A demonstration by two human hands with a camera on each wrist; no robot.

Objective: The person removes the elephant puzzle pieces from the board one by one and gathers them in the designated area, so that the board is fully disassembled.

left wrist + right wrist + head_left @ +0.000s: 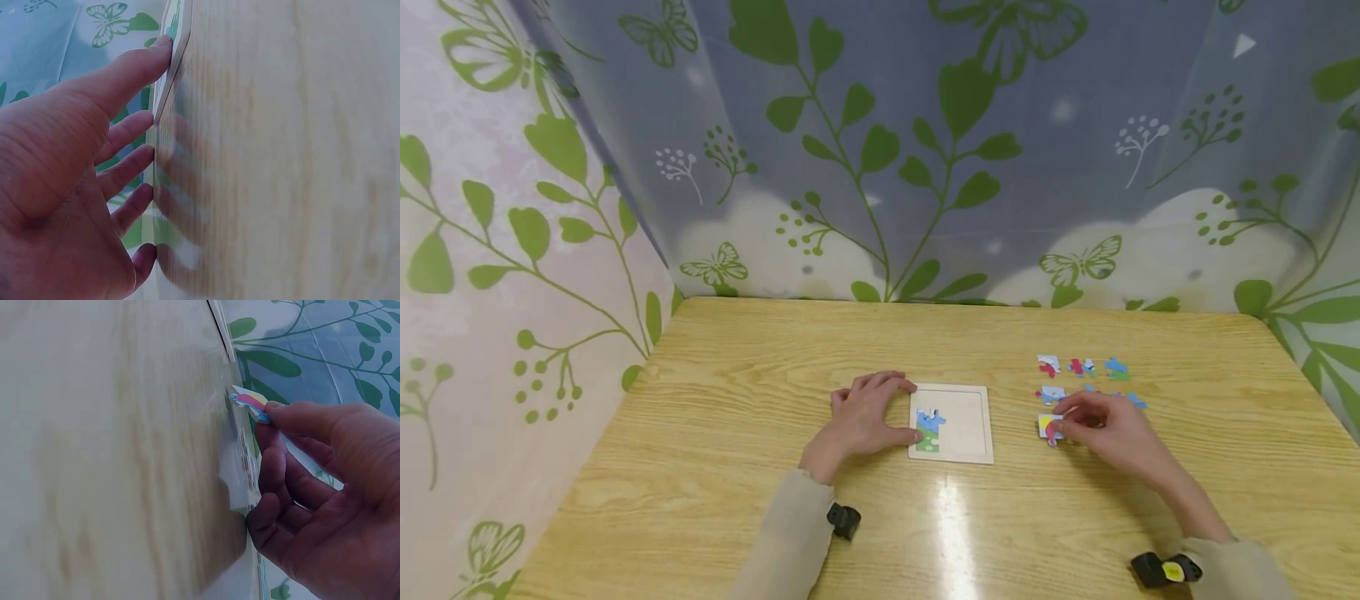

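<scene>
A square wooden puzzle board (966, 425) lies on the table, with joined blue and green pieces (929, 432) along its left side. My left hand (868, 417) rests at the board's left edge, its thumb on the lower left and a fingertip at the upper left corner. In the left wrist view, the left fingers (128, 169) are spread and touch the tabletop. To the right of the board, my right hand (1112, 433) pinches a puzzle piece (1049, 427) with yellow and pink on it. The right wrist view shows this piece (251, 402) tilted between thumb and forefinger, off the table.
Loose puzzle pieces lie in rows beyond the right hand, among them a red and white one (1048, 365), a red and blue one (1081, 367) and a blue and green one (1117, 368). A leaf-patterned curtain (880, 167) stands behind the wooden table (760, 350).
</scene>
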